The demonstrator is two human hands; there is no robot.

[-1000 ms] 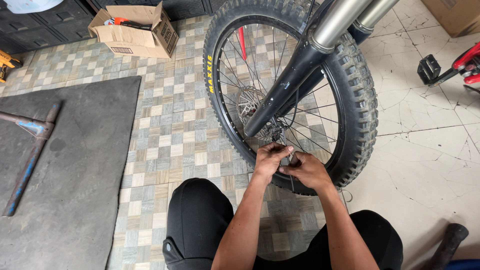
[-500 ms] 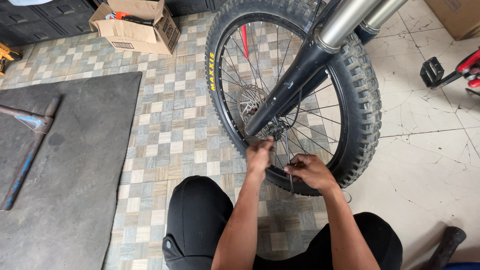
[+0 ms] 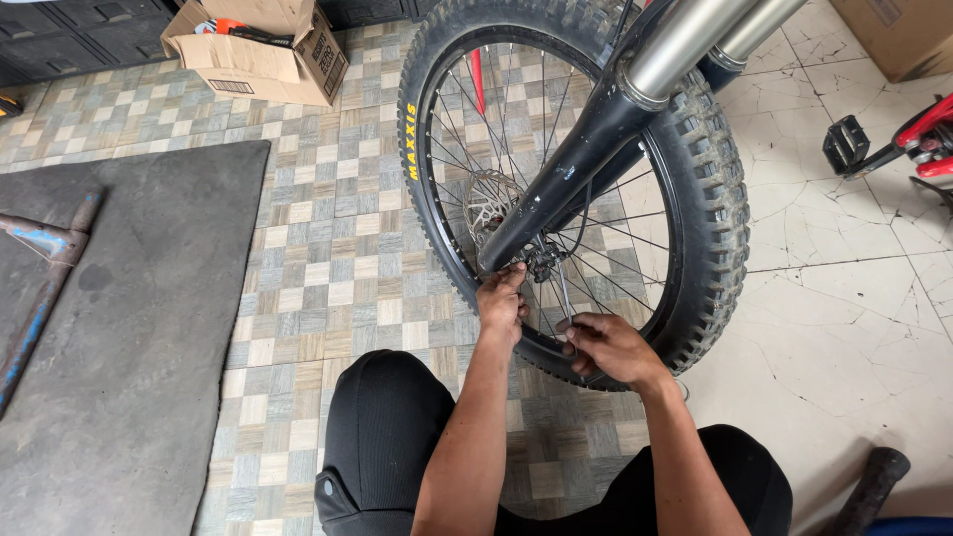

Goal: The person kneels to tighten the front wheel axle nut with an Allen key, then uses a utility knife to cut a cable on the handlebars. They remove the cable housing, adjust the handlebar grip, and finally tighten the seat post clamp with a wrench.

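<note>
Knees: the person's two legs in black trousers fill the bottom edge, bent, with both bare forearms reaching forward between them.

Right hand: the right hand sits low against the inner rim, its grip curled round a thin dark spoke or small tool; which of the two cannot be told.

Left hand: the left hand is raised a little further out, fingers bunched at the wheel's centre, its grip pinched on the small dark axle fitting at the foot of the fork leg.

Wheel: the black knobbly-tyred bicycle wheel with thin steel spokes stands upright on the floor, just ahead of the knees; its hub lies directly above the left hand and up-left of the right hand.

Disc: a round silver perforated brake disc sits on the hub's left side, just above the left hand.

Fork: a black lower fork leg with a silver upper tube slants from the hub to the top edge, crossing the spokes.

Room left: chequered grey and beige floor tiles lie open beside the wheel, bounded by a dark grey rubber mat.

Room right: pale cracked floor slabs stretch to the frame edge.

Far: an open brown cardboard box rests beyond the mat, well apart from the hands.
</note>
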